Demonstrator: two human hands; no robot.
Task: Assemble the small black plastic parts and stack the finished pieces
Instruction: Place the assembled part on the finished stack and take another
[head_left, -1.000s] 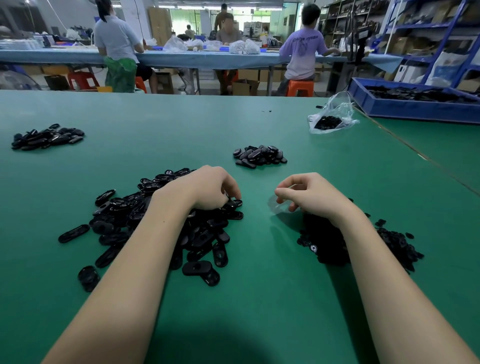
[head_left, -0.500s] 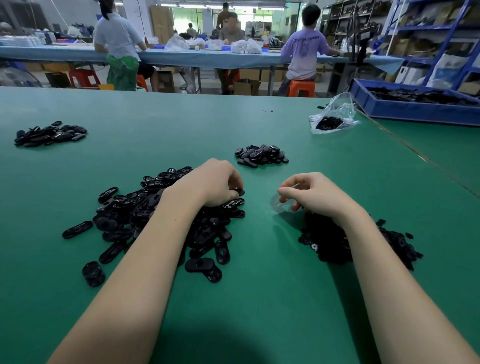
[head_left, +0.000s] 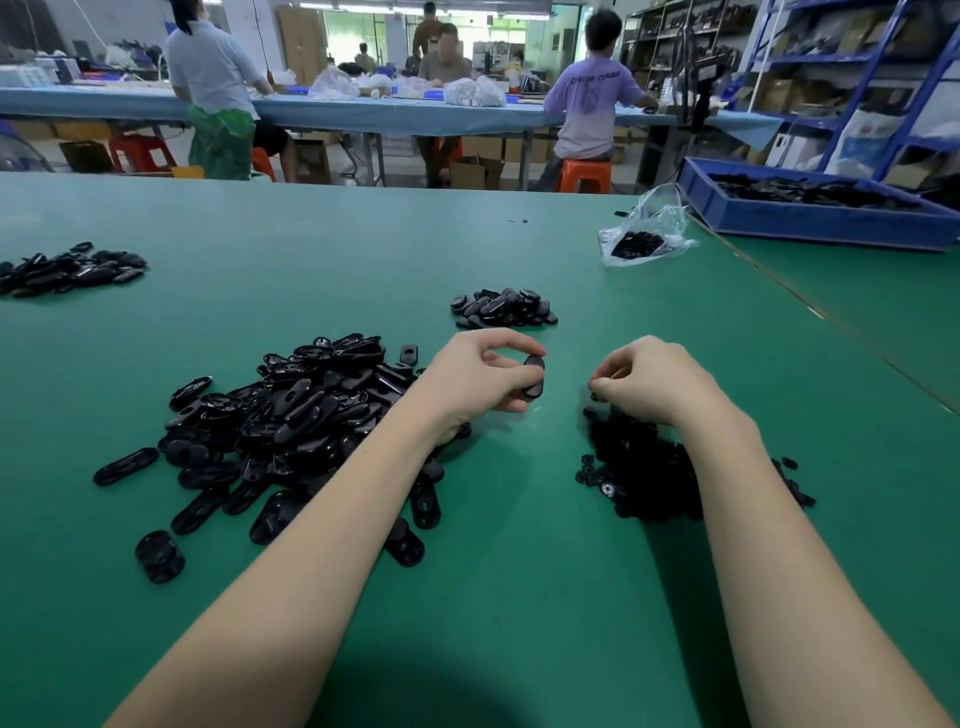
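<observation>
On the far left of the green counter (head_left: 311, 249) lies a small heap of black pieces (head_left: 70, 270). Nearer, left of centre, spreads the big pile of oblong shells (head_left: 291, 421), lying at every angle. The left hand (head_left: 472, 382) hovers just past the right edge of that pile, its fingers (head_left: 511, 343) and thumb pinching one oblong shell (head_left: 533, 376) clear of the counter. The shell is held nearly on edge, its long axis running roughly up and down in the view. Beyond the hands, at centre, sits the cluster of finished pieces (head_left: 501, 307).

The right hand (head_left: 649, 382) is close by, to the right of the shell, with a short open gap between the two hands. Its fingers are curled in, fingertips together above the near-right pile of small round parts (head_left: 644, 467); they seem to pinch something tiny, but what it is cannot be made out.

The coming move, as I judge it, turns on that gap: the held shell lies straight to the left of the right fingertips, at much the same height, so the small part must travel leftward to meet the shell.

Far right stand a clear bag (head_left: 644, 234) of black bits and a blue tray (head_left: 810, 218).
</observation>
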